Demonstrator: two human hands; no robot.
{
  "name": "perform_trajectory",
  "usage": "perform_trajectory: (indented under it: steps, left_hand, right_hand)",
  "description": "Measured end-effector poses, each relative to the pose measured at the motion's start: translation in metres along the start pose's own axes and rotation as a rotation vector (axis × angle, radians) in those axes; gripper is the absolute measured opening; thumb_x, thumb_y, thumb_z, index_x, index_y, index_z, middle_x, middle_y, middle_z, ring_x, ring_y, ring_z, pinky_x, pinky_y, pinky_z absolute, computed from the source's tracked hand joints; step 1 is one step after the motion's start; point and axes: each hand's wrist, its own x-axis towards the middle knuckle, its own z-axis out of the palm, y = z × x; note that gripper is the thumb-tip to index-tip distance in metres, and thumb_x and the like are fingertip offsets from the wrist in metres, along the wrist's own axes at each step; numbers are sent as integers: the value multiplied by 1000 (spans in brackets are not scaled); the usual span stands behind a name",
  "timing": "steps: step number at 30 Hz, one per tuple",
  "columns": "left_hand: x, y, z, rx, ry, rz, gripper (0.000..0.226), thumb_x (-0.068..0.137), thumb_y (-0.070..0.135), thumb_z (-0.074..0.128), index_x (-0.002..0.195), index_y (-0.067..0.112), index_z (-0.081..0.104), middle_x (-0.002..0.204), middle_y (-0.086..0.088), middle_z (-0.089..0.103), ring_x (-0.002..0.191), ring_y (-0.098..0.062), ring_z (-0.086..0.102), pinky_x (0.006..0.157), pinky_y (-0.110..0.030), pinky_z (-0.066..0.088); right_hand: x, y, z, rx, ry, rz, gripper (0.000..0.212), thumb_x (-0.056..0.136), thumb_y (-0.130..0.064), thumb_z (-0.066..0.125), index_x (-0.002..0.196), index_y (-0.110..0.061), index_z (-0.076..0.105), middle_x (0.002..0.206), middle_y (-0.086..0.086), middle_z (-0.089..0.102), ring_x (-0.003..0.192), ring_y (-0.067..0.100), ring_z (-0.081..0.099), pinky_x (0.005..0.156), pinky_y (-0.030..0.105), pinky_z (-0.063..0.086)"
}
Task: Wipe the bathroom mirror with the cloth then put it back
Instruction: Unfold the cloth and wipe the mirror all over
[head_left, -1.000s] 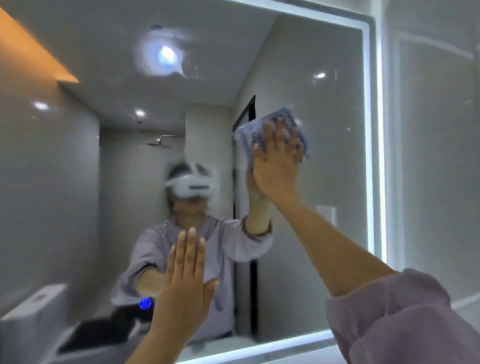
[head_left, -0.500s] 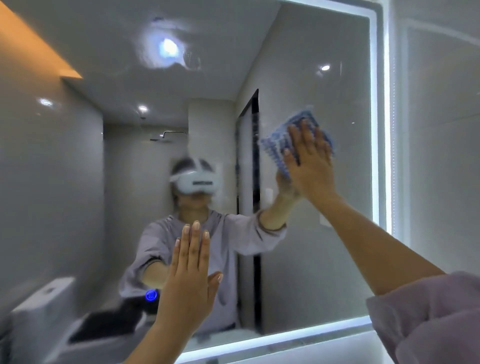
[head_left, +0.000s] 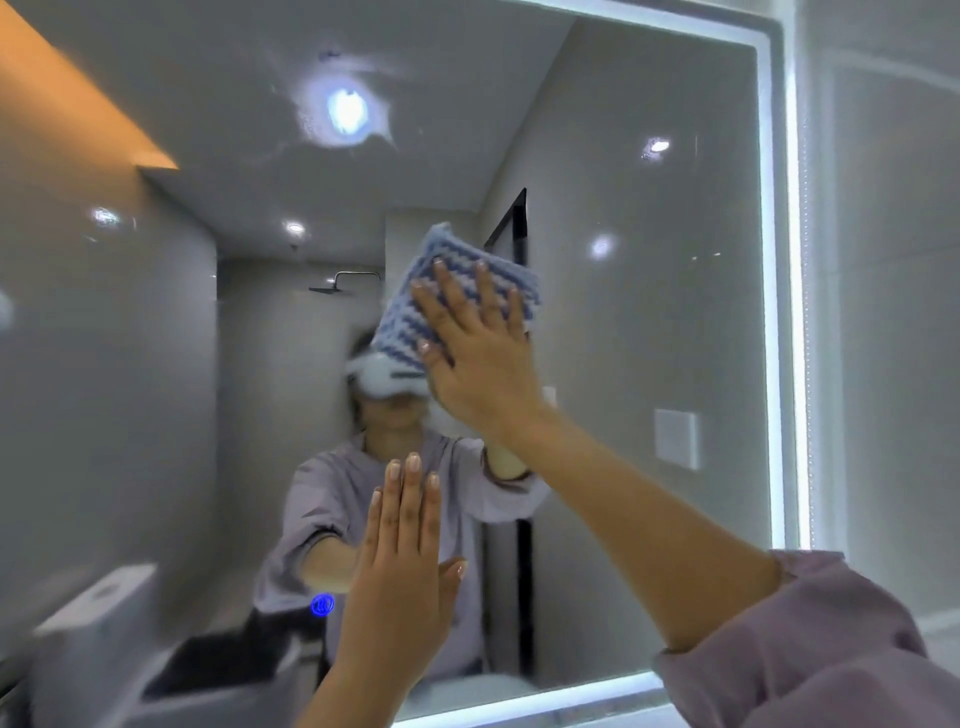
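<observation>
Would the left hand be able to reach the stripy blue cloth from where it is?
Probably yes. The left hand is held flat at the mirror just below the cloth, with only bare glass between them. The right hand is pressing the cloth with spread fingers, though.

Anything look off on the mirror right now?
Yes: a smeary halo surrounds the reflected ceiling light on the upper mirror, above and left of the cloth under the right hand. It looks like residue. Nothing else stands out.
</observation>
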Motion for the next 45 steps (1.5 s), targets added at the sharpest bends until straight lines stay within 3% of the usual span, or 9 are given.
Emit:
perform_trajectory:
  steps: [7,15,20,24,28,32,36,40,45]
  left_hand:
    - [-1,-2,2,-20,17,4,71,90,43,38,142,-4,27,153,-24,19,144,-34,12,117,-42,10]
    - [-1,0,-1,-24,-7,-15,72,91,43,37,144,-3,23,155,-22,14,145,-34,9,116,-42,11]
    - [1,3,-12,-48,-32,-22,70,88,40,40,141,-5,29,152,-24,21,141,-39,18,113,-45,18]
    - [1,1,-27,-80,-29,12,67,83,33,42,138,-6,36,149,-22,28,137,-41,29,108,-43,24]
    - [5,-19,-53,-101,32,-29,72,81,39,43,139,-3,36,148,-19,33,137,-36,31,111,-35,17]
    - [23,-59,-88,-16,152,-76,67,81,32,41,134,-8,41,143,-25,40,133,-41,37,109,-46,25]
    - [31,-110,-117,129,156,-186,72,82,38,35,133,-12,40,141,-31,40,131,-46,38,110,-48,24]
    - [30,-156,-132,241,120,-265,75,78,38,33,129,-16,41,136,-38,41,126,-52,41,105,-57,31]
    - [29,-187,-140,303,120,-271,74,81,38,33,127,-18,43,134,-40,41,124,-53,42,101,-61,35]
  right_hand:
    - [-9,42,-14,-63,-11,-129,53,98,-42,30,149,-30,18,159,-4,14,147,25,1,119,45,-1]
    - [-50,137,-33,-48,29,356,57,96,-48,17,150,-32,7,160,-3,3,147,22,-5,117,36,-8]
    - [-35,113,-26,44,47,593,59,96,-45,19,151,-28,4,161,2,-1,146,29,-9,118,47,-8]
    - [-18,63,-23,7,19,268,60,94,-44,24,150,-25,15,160,4,7,145,33,-6,116,49,-7]
    - [-6,23,-12,-20,-29,-8,56,97,-40,34,149,-31,16,159,-2,10,146,29,-7,116,48,-8]
    - [1,27,-15,-14,-34,-37,57,97,-41,40,148,-35,16,157,-12,3,146,26,-7,117,44,-10]
    - [32,18,-20,28,-25,79,58,98,-42,38,149,-36,11,159,-10,1,146,23,-12,114,39,-14]
    - [59,-19,-15,3,4,207,59,98,-39,33,151,-30,8,160,-5,-5,145,30,-14,116,51,-10]
    - [49,-103,7,-34,-59,-178,57,97,-39,35,149,-34,13,159,-7,1,145,30,-13,112,44,-21]
